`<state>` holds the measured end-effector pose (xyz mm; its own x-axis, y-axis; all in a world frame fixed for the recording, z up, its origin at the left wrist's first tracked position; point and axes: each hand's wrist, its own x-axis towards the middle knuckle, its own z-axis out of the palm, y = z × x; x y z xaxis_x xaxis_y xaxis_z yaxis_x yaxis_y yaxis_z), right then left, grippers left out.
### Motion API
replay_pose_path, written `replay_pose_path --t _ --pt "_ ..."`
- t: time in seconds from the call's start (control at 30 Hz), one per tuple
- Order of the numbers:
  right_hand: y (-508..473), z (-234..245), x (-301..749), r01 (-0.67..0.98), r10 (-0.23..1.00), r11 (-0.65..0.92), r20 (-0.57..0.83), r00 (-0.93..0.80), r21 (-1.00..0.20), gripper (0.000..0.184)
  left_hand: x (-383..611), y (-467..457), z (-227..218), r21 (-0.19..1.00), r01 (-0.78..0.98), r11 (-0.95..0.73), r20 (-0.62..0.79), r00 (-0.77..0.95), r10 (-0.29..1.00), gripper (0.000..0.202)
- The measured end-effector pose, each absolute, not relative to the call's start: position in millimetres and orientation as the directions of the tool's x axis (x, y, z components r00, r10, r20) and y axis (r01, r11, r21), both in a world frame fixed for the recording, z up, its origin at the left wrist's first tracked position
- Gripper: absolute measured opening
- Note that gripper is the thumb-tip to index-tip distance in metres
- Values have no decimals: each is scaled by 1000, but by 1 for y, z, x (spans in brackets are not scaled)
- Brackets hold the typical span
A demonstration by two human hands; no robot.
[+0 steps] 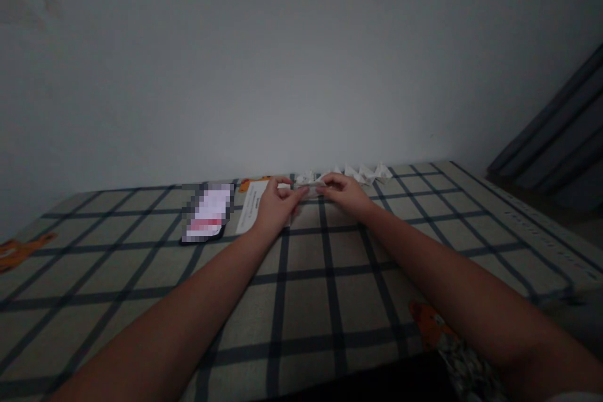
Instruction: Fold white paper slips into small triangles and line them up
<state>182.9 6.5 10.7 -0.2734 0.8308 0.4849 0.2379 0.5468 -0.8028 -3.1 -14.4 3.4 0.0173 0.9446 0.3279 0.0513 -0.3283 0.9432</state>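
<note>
Both my arms stretch forward over a checked sheet (306, 289). My left hand (276, 204) and my right hand (346, 191) meet near the far edge, fingers pinched together on a small folded piece of white paper (308, 190) held between them. A printed white sheet (252, 206) lies flat just left of my left hand. Behind my right hand, a row of several small folded white paper shapes (360, 173) lines the wall edge.
A phone with a lit, blurred screen (207, 213) lies left of the printed sheet. A plain grey wall (282, 63) rises right behind the surface. Dark curtain or panel (560, 132) at the far right. Orange prints mark the sheet (21, 250).
</note>
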Motion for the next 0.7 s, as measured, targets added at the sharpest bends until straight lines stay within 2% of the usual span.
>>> replay_pose_path --t 0.13,0.23,0.47,0.7 --pt "5 12 184 273 721 693 629 -293 -667 9 -2 -18 6 959 -138 -246 269 178 947 56" --pt "1 14 185 332 631 775 685 -364 -538 8 -2 -17 6 950 -248 -191 246 215 945 55" --pt "-2 13 184 452 602 793 639 -479 -408 11 -2 -14 2 956 -108 -272 286 147 947 55" --pt "-3 11 185 445 600 798 610 -517 -407 23 -5 -13 3 949 -60 -309 314 133 940 51"
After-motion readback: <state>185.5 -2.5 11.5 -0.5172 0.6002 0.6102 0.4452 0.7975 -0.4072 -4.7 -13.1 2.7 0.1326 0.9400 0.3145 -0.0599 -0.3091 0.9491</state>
